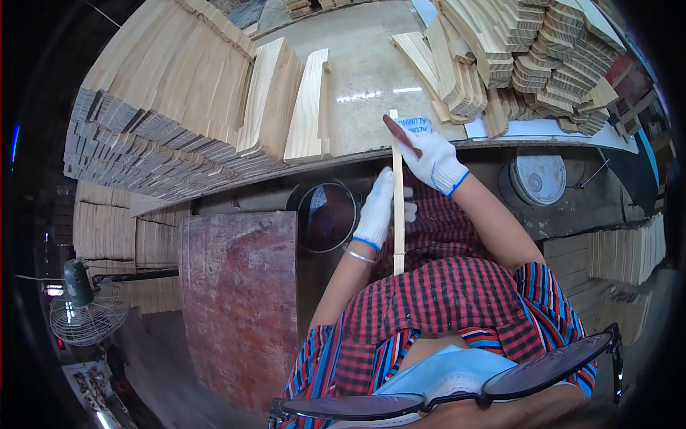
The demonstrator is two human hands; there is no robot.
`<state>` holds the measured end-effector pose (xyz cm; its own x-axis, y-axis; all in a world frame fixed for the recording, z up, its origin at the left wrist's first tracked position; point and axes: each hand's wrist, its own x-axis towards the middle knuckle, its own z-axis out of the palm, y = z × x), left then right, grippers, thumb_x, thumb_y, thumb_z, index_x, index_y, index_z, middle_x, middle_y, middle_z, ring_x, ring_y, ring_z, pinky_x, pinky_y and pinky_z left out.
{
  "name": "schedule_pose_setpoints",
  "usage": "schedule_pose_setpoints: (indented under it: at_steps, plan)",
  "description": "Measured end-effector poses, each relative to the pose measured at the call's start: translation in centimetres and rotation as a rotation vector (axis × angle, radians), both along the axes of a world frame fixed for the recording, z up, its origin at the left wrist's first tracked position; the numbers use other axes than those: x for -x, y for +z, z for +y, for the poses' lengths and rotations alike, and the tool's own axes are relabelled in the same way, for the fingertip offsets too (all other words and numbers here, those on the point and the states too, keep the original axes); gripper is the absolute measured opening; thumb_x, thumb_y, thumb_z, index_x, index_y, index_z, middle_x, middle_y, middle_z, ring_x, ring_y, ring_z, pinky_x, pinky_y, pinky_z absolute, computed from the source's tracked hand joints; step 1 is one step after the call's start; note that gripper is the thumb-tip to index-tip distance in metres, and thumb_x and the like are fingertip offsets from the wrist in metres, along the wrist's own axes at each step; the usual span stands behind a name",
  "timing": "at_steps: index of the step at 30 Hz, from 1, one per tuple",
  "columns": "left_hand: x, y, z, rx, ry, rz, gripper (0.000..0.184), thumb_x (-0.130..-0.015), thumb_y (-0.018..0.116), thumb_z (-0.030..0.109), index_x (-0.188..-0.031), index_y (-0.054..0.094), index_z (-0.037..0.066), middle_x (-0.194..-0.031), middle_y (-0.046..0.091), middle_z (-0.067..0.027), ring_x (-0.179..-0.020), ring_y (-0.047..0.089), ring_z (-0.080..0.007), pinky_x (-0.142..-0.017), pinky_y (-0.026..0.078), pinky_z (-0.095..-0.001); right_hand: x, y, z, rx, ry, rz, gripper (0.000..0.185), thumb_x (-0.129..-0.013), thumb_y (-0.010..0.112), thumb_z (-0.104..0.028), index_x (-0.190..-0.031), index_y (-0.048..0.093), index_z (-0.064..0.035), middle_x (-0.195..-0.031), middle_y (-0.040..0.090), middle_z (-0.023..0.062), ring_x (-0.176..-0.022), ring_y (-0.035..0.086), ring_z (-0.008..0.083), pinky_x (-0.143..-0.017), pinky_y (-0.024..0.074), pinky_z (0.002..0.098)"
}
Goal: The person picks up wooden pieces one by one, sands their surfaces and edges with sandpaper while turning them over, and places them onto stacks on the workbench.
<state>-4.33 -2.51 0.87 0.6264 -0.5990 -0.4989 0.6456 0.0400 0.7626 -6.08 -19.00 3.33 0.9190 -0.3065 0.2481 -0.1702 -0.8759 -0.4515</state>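
Observation:
A pale wooden piece (399, 207) stands edge-on in front of me, its near end against my checked apron (450, 293) and its far end by the table edge. My left hand (376, 211), in a white glove, is closed around the middle of the piece, thumb side and fingertips showing on either side. In my gloved right hand (434, 163) is a sheet of sandpaper (402, 136), reddish brown on one face and white with blue print on the other. It lies at the upper part of the wooden piece. The right fingertips are partly hidden by the sheet.
Tall stacks of shaped wooden pieces (171, 79) fill the table's left, with another pile (529, 57) at right. A single piece (309, 107) stands near the table (361, 68) middle. Below are a dark bucket (325, 214), a lidded bucket (536, 179), a reddish board (239, 300) and a fan (86, 307).

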Motion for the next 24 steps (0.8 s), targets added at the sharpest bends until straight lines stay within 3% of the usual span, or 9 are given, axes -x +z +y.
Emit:
schedule_pose_setpoints:
  at_steps: [1,4,6,8,9,13,15,22,24]
  plan:
    - [0.8,1.8,0.5,0.118,0.011,-0.013,0.052,-0.098,0.049,0.038,-0.137,0.035,0.008,-0.093,0.062,-0.0137,-0.059,0.062,-0.0199,-0.048,0.056,-0.0338,-0.2,-0.2,0.2,0.0,0.019,0.019,0.031,-0.091,0.054,-0.027,-0.12,0.059,-0.0183,-0.089,0.067,0.0176,-0.083,0.063,0.0391,-0.071,0.0511,0.0437]
    - [-0.1,0.6,1.2,0.151,-0.187,-0.018,0.046,-0.096,0.053,0.033,-0.131,0.038,0.008,-0.092,0.061,-0.0154,-0.061,0.062,-0.0192,-0.051,0.056,-0.0342,-0.9,-0.5,-0.7,-0.176,0.19,-0.088,0.033,-0.092,0.055,-0.027,-0.124,0.056,-0.0189,-0.088,0.067,0.0183,-0.082,0.064,0.0384,-0.07,0.0512,0.0423]
    - [-1.4,-0.8,2.0,0.148,-0.22,-0.02,0.055,-0.094,0.052,0.036,-0.136,0.035,0.005,-0.093,0.061,-0.0174,-0.065,0.062,-0.0226,-0.056,0.057,-0.0368,-1.2,-1.0,-1.5,-0.237,0.061,-0.075,0.024,-0.094,0.052,-0.024,-0.114,0.063,-0.0156,-0.086,0.066,0.0198,-0.076,0.065,0.0351,-0.067,0.0511,0.0411]
    - [-2.4,-1.0,3.1,0.432,-0.242,0.427,0.048,-0.093,0.053,0.038,-0.118,0.047,-0.003,-0.09,0.062,-0.0169,-0.064,0.061,-0.0205,-0.056,0.057,-0.0345,-0.6,1.6,-1.7,-0.194,0.019,-0.002,0.026,-0.094,0.052,-0.025,-0.116,0.063,-0.0147,-0.087,0.066,0.0198,-0.077,0.065,0.0362,-0.066,0.0511,0.0409]
    - [-2.8,-1.4,3.4,0.463,-0.281,0.43,0.052,-0.093,0.052,0.041,-0.113,0.05,-0.007,-0.091,0.062,-0.0176,-0.064,0.061,-0.0217,-0.057,0.055,-0.0354,-0.3,2.7,-1.3,-0.105,0.065,-0.009,0.039,-0.093,0.053,-0.024,-0.132,0.052,-0.0217,-0.082,0.066,0.0191,-0.077,0.065,0.0359,-0.064,0.0513,0.0426]
    - [-2.6,-0.8,3.9,0.537,-0.277,0.441,0.055,-0.093,0.052,0.042,-0.116,0.049,-0.008,-0.095,0.061,-0.0207,-0.067,0.061,-0.0239,-0.058,0.054,-0.0363,-1.2,1.4,0.3,0.32,0.236,0.11,0.063,-0.089,0.053,-0.018,-0.144,0.031,-0.0369,-0.092,0.068,0.016,-0.078,0.067,0.0339,-0.068,0.0541,0.0442]
    - [-2.9,-1.2,3.9,0.652,-0.251,0.523,0.058,-0.092,0.053,0.041,-0.132,0.041,0.0,-0.104,0.06,-0.0272,-0.07,0.063,-0.0301,-0.06,0.054,-0.0368,-0.9,1.6,-0.2,0.348,0.253,0.21,0.063,-0.088,0.053,-0.017,-0.144,0.032,-0.0365,-0.094,0.068,0.0149,-0.078,0.067,0.0333,-0.068,0.0538,0.0441]
    - [-3.2,-1.6,4.3,0.72,-0.232,0.57,0.055,-0.094,0.05,0.043,-0.131,0.039,0.003,-0.103,0.059,-0.0264,-0.071,0.062,-0.0289,-0.06,0.055,-0.0374,-1.8,4.7,0.2,0.253,0.115,0.288,0.068,-0.082,0.058,-0.011,-0.142,0.035,-0.0339,-0.088,0.067,0.0154,-0.077,0.067,0.0331,-0.069,0.0526,0.0455]
    - [-3.2,-1.8,4.4,0.693,-0.209,0.563,0.055,-0.094,0.051,0.043,-0.131,0.04,0.003,-0.104,0.058,-0.0266,-0.073,0.063,-0.0299,-0.06,0.055,-0.0388,-1.4,3.0,0.4,0.268,0.21,0.119,0.068,-0.082,0.059,-0.011,-0.141,0.036,-0.0351,-0.087,0.067,0.0152,-0.076,0.067,0.0329,-0.067,0.0531,0.0444]
